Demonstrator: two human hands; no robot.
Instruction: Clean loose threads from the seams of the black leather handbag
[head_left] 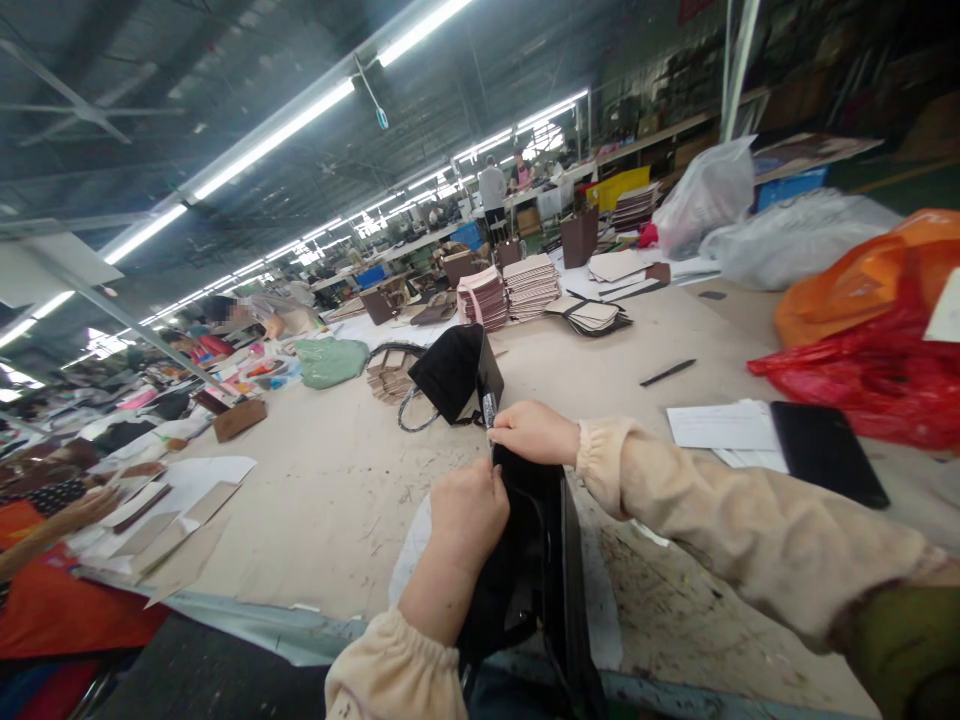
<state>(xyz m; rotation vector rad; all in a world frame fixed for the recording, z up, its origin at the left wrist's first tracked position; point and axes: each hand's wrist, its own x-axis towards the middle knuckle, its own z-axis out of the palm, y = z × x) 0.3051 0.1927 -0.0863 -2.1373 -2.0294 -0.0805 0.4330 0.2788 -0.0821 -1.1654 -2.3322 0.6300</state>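
Black bag [574, 600] lies under left grip [466, 508], right grip [536, 432].

A person's left hand [466, 510] and right hand [534, 432] close side by side on the upper edge of a black bag [566, 560] at the near edge of a worktable [315, 480]. Just beyond stands a second bag [454, 375], also black. To the right lie a pen [667, 372], white papers [720, 428] and a red plastic bag [862, 390]; at far left, a co-worker's hand [86, 508] is near stacked pieces.
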